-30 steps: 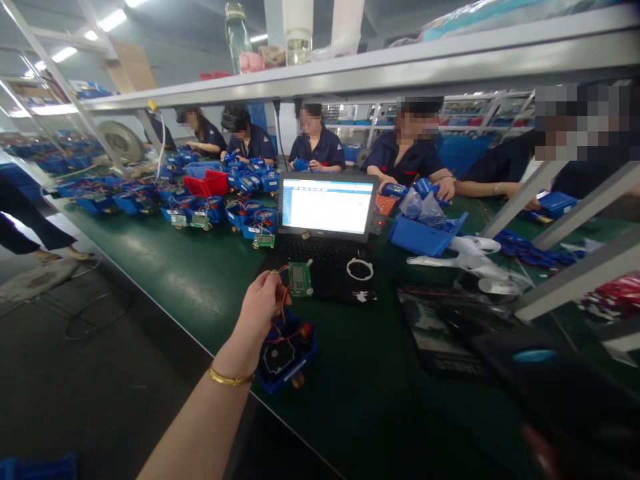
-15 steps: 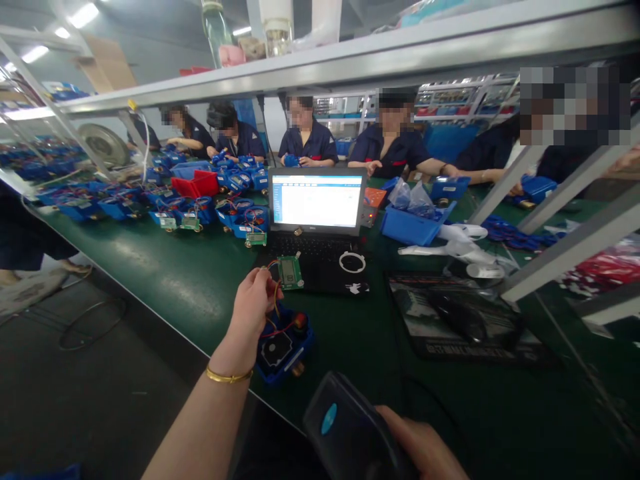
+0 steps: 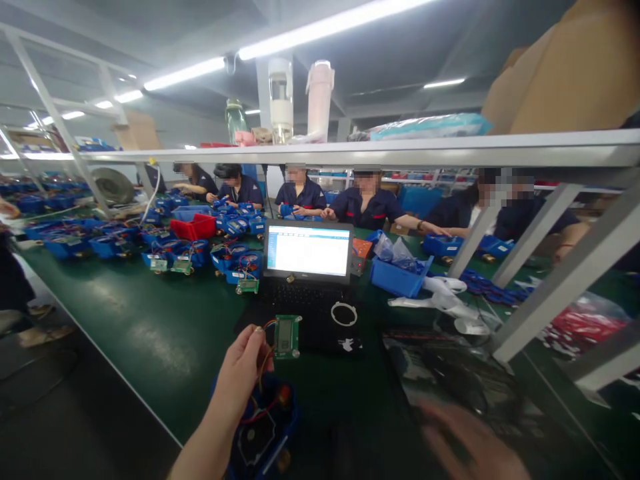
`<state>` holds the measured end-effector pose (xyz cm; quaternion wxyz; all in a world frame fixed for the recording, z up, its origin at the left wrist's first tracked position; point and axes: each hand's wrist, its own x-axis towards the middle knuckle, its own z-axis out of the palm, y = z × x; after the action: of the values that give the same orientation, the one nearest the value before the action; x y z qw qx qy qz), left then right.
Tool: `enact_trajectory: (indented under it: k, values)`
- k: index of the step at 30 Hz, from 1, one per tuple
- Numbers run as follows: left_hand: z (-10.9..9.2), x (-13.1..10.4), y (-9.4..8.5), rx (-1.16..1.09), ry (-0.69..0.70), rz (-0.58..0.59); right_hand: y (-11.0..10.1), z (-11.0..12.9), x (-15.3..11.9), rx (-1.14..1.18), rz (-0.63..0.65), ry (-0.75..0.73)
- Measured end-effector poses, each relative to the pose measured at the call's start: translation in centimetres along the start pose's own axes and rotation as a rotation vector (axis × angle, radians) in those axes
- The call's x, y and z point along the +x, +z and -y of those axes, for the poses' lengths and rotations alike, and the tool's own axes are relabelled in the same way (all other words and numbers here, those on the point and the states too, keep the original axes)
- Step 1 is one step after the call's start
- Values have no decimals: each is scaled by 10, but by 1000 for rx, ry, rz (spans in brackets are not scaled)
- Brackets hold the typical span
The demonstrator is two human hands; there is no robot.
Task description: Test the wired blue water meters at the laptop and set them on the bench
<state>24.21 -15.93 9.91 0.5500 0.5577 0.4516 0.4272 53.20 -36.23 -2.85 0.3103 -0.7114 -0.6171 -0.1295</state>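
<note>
My left hand (image 3: 239,377) pinches the orange wires at the left edge of a small green circuit board (image 3: 287,337) and holds it upright above the green table. Those wires run down to a blue housing (image 3: 265,430) that lies under my wrist at the table's near edge. The board hovers just in front of a black laptop (image 3: 307,250) with a lit white screen. My right hand (image 3: 470,445) is a blur at the lower right, above a dark mat (image 3: 450,373). Whether it holds anything is unclear.
A white ring (image 3: 344,313) lies on the laptop's palm rest. A blue bin (image 3: 397,277) with plastic bags stands to the right of it, and a red bin (image 3: 193,228) and several blue housings to the left. Several people sit across the table. Slanted metal struts (image 3: 550,300) carry a shelf overhead.
The view has tilted up. My right hand, which came in holding a black scanner, now shows only as a blur at the lower right. My left hand keeps hold of the board's wires.
</note>
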Motion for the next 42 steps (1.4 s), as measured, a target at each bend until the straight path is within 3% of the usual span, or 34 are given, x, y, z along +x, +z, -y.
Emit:
enact_trajectory:
  k: [3,4,8,12,26,33,42]
  values:
    - [-2,2,2,-14,-10,20,-7,-64,32,-116,-126,131]
    - [-2,4,3,-21,-21,22,-3,-80,37,-129,-103,165]
    - [-1,8,5,-69,-81,20,27,-110,33,-109,-2,192]
    - [0,9,6,-107,-120,9,42,-114,23,-134,-42,161]
    - [3,15,10,-105,-187,-35,41,-115,19,-138,-70,161]
    - [-2,14,11,-80,-172,-16,44,-129,16,-155,-7,159]
    - [4,16,8,-84,-162,-6,41,-119,18,-142,-15,186]
